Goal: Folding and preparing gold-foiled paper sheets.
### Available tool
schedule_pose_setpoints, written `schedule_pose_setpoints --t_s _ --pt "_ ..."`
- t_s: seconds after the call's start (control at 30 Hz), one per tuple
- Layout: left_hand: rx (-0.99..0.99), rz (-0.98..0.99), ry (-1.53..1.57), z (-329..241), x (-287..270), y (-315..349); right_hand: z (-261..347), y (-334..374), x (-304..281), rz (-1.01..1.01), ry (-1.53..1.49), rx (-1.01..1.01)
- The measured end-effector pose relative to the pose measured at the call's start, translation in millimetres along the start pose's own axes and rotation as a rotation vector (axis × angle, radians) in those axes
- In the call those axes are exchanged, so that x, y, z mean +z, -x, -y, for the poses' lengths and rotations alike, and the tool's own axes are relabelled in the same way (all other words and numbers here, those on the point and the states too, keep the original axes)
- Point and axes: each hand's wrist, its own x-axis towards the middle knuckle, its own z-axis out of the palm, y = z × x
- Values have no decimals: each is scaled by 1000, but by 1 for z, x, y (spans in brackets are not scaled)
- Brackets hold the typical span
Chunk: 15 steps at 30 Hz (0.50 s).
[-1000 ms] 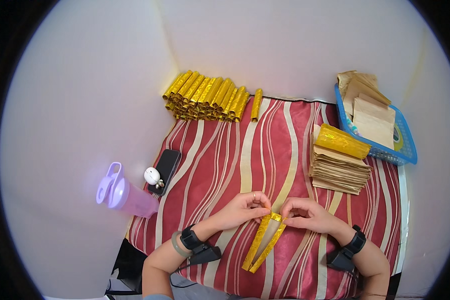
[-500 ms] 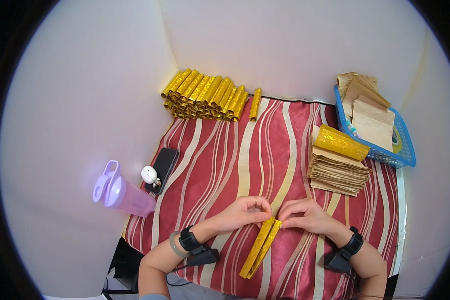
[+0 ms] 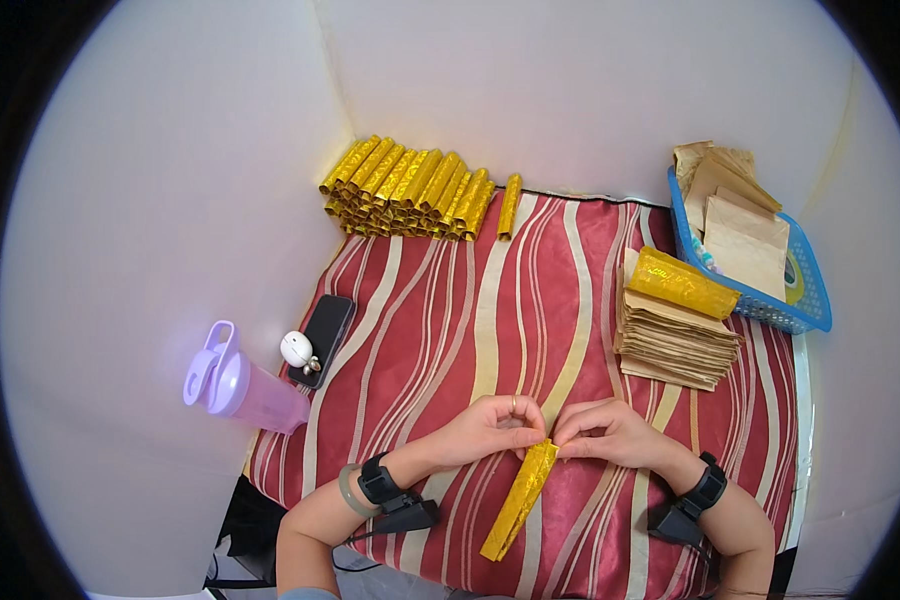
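A long strip of folded gold foil paper (image 3: 519, 503) slants over the striped cloth near the front edge. My left hand (image 3: 502, 424) pinches its far end from the left. At the same end, my right hand (image 3: 604, 432) is closed with thumb and forefinger on the right edge. Its near end points toward me and rests low over the cloth. A pile of gold paper tubes (image 3: 408, 190) lies at the back left, and one single gold tube (image 3: 508, 208) lies just right of it.
Brown paper sheets (image 3: 675, 345) are stacked at the right, topped by a gold sheet (image 3: 682, 284). Behind them stands a blue basket (image 3: 815, 300) holding brown paper. On the left are a lilac shaker bottle (image 3: 255, 392), a dark phone (image 3: 332, 325) and a white rounded gadget (image 3: 296, 350).
The gold strip's two long sides, parted by a gap before, have come together into one narrower piece. Both hands stay at its far end, almost in place.
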Motion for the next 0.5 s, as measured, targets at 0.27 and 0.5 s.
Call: schedule_pose_setpoints --t_s 0.27,0.5 --pt "25 35 -50 1 1 -1 -1 0 0 11 -18 85" --pt "0 40 -49 1 0 -1 -1 2 1 -25 -199 242"
